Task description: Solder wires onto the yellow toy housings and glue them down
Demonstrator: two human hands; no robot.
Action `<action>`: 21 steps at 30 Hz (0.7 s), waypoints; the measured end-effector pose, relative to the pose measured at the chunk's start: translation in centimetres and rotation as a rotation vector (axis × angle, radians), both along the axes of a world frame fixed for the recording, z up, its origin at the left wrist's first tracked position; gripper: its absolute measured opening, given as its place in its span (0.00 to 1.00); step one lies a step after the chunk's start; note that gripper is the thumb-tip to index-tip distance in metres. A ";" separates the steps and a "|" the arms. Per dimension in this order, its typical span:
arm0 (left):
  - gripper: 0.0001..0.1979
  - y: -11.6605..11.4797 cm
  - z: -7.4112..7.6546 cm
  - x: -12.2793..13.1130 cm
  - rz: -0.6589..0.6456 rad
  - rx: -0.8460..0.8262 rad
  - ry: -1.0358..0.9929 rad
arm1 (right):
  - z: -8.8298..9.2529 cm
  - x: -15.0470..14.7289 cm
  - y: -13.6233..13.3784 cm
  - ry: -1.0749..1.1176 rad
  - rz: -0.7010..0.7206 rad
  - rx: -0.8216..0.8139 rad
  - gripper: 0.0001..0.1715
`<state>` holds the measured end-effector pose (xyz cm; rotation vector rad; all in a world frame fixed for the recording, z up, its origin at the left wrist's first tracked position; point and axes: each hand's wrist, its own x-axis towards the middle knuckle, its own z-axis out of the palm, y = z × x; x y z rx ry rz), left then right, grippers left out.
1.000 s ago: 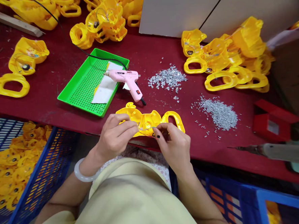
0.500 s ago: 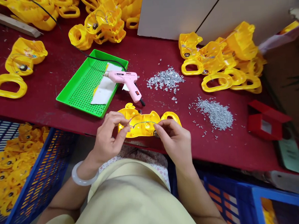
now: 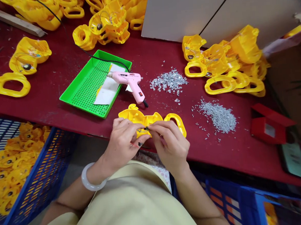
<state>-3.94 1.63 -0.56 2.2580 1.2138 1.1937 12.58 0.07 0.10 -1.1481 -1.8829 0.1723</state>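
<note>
A yellow plastic shell (image 3: 151, 119) with a loop-shaped end lies on the table's front edge, its hollow side up. Just over its near side, my left hand (image 3: 124, 141) is closed in a pinch on thin wires. From under its thumb hangs a small black part (image 3: 140, 144) beside a reddish wire. My right hand (image 3: 170, 143) meets it, thumb and forefinger pinched on a tiny black piece (image 3: 146, 128) whose kind I cannot make out. Both hands cover part of the shell. Behind it lies a pink glue gun (image 3: 128, 80), resting across the rim of a green tray (image 3: 79, 93).
Beyond the shell are piles of clear bits (image 3: 169, 80) and small screws (image 3: 218, 116). More yellow shells (image 3: 217, 59) are heaped at right and back. A red box (image 3: 270, 129) stands at far right. Blue crates (image 3: 46, 176) flank me below the table.
My hands have come together over the shell's near side; before, they were apart with a wire stretched between them. A black part now shows below my left thumb. The view has shifted slightly.
</note>
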 end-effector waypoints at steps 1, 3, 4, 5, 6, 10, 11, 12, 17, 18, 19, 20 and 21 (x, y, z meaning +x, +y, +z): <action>0.07 -0.1 0.0 0.1 0.032 -0.002 0.008 | -0.1 -0.1 -0.1 -0.010 0.001 0.054 0.15; 0.09 -0.2 0.1 0.2 0.078 0.001 0.015 | -0.3 -0.2 -0.2 -0.016 0.003 0.125 0.17; 0.10 -0.2 0.2 0.3 0.083 0.001 0.015 | -0.5 -0.2 -0.2 -0.018 0.003 0.143 0.18; 0.11 -0.3 0.3 0.3 0.075 -0.006 0.014 | -0.6 -0.3 -0.3 -0.018 0.003 0.156 0.18; 0.12 -0.3 0.4 0.3 0.060 -0.021 0.014 | -0.7 -0.3 -0.3 -0.010 0.002 0.162 0.18; 0.07 -0.4 0.6 0.3 0.054 -0.071 -0.006 | -0.8 -0.3 -0.5 0.077 0.044 0.087 0.19; 0.06 -0.4 0.5 0.3 0.061 -0.077 -0.020 | -0.8 -0.3 -0.6 0.111 0.052 0.051 0.18; 0.06 -0.4 0.5 0.3 0.065 -0.082 -0.035 | -0.8 -0.2 -0.6 0.144 0.048 0.017 0.18; 0.05 -0.3 0.3 0.4 0.062 -0.090 -0.113 | -0.9 0.1 -0.2 0.265 -0.023 -0.155 0.11; 0.05 -0.3 0.3 0.4 0.058 -0.089 -0.124 | -1.0 0.1 -0.1 0.290 -0.015 -0.197 0.10; 0.05 -0.2 0.4 0.4 0.053 -0.089 -0.130 | -1.1 0.0 0.0 0.318 -0.006 -0.238 0.08; 0.05 -0.2 0.4 0.4 0.046 -0.092 -0.130 | -1.1 0.0 0.2 0.347 0.001 -0.272 0.07; 0.05 -0.1 0.4 0.4 0.039 -0.094 -0.124 | -1.2 0.0 0.3 0.374 0.008 -0.301 0.07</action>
